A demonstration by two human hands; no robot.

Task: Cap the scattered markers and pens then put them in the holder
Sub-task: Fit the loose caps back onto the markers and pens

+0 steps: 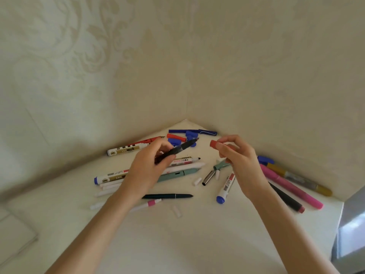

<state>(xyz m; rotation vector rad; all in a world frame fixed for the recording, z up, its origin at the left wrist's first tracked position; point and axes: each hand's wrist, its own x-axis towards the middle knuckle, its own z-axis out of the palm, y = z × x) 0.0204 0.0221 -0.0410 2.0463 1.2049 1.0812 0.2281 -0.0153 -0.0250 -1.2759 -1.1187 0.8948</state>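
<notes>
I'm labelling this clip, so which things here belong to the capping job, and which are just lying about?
Job: black marker in the left hand, red cap in the right hand, blue caps, white caps, pink marker, gold marker, teal pen.
Lying about: flat white pad at lower left, grey object at right edge, unidentifiable.

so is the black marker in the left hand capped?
Uncapped. The black marker in the left hand shows a bare tip; the right hand holds the red cap apart from it.
</notes>
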